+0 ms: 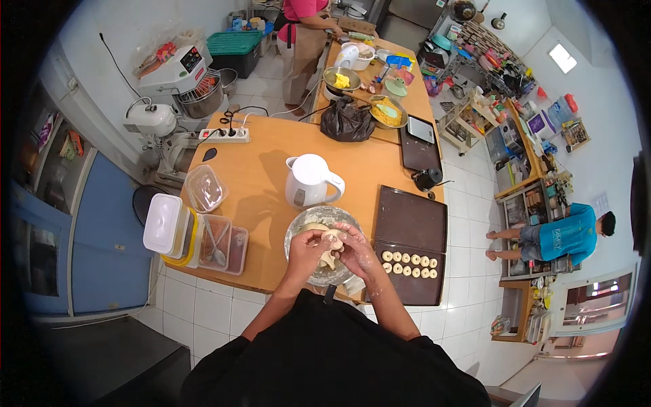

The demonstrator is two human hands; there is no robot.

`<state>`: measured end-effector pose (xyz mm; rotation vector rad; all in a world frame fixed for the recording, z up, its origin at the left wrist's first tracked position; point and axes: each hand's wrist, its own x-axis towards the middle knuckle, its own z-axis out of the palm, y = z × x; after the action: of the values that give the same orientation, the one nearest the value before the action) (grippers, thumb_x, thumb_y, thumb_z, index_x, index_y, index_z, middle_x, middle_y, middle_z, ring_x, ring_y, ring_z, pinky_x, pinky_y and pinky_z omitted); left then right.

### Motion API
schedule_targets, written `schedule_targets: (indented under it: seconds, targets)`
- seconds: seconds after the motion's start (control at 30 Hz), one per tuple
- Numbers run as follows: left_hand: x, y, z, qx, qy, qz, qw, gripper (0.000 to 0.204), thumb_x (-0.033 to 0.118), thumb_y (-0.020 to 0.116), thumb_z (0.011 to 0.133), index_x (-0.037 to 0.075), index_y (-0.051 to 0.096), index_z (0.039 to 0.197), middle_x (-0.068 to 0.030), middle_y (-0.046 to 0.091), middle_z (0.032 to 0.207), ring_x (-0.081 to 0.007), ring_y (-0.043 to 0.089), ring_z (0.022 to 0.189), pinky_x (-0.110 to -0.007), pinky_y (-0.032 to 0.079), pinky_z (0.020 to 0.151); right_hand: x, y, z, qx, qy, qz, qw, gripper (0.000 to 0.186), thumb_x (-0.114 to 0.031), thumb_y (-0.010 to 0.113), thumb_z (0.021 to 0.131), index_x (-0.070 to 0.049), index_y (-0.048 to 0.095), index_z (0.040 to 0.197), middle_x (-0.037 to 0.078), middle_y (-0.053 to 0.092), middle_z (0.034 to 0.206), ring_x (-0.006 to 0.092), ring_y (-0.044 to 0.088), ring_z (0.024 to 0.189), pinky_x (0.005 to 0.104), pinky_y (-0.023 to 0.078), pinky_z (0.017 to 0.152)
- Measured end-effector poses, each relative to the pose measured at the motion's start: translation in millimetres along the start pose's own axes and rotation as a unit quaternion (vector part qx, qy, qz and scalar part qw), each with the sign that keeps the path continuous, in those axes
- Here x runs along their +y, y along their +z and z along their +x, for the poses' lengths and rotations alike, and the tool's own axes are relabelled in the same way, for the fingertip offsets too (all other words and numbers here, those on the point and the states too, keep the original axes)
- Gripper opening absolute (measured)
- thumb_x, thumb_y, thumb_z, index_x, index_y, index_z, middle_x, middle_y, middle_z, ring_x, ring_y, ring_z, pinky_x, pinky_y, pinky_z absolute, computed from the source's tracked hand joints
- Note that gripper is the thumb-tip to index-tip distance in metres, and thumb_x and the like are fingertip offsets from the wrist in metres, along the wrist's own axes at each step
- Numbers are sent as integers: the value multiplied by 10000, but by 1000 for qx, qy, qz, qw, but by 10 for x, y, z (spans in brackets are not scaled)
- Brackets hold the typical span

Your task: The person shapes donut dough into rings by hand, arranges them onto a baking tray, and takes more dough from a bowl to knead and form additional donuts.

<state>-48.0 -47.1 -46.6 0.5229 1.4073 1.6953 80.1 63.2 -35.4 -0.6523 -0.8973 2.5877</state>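
Note:
Over a floury metal bowl [293,229], my two hands meet around a lump of pale dough [329,260]. My left hand [305,254] grips it from the left with bent fingers. From the right, my right hand [357,254], dusted with flour, closes on the same dough. Part of the dough hangs down between the hands. More dough seems to lie in the bowl behind them, mostly hidden. On a dark baking tray [410,288] to the right sit two rows of small round dough pieces [410,264].
A white electric kettle [312,178] stands just beyond the bowl. Stacked plastic containers [169,227] line the table's left edge. A second dark tray [411,214], a black bag [347,121] and a power strip [224,135] lie farther off. Two other people are in the room.

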Motion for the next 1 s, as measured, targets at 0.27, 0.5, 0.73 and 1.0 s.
schedule_targets:
  seconds: [0.27,0.5,0.73,1.0]
  targets:
    - [-76,-6,-3,-10,-35,-119,992,171,78,655,910,-36,664,1037,-76,703,955,-107,658,828,-264,537,738,20,48,5,-7,-37,27,999,234,-118,600,974,-86,574,1205,93,629,1171,197,628,1046,344,539,836]
    - [144,92,-49,-25,-133,-272,953,298,287,537,1025,16,656,1063,-72,701,987,-142,674,893,-286,539,782,-11,8,-41,1,-33,74,997,208,-168,582,995,-47,605,1164,92,642,1139,191,622,1032,345,532,844]
    - [-58,149,-30,-5,-86,-255,963,326,307,526,1031,9,656,1056,-80,702,988,-145,677,840,-283,548,747,87,9,-35,49,-51,0,998,213,-215,579,1001,-63,610,1147,56,643,1096,166,615,999,335,508,830]
    - [-101,82,-25,6,-50,-171,984,204,108,666,938,-45,653,1071,-70,691,977,-108,658,835,-248,551,714,41,67,-95,58,-66,-5,996,271,-108,598,970,-48,553,1230,71,654,1108,167,628,1000,331,512,859]
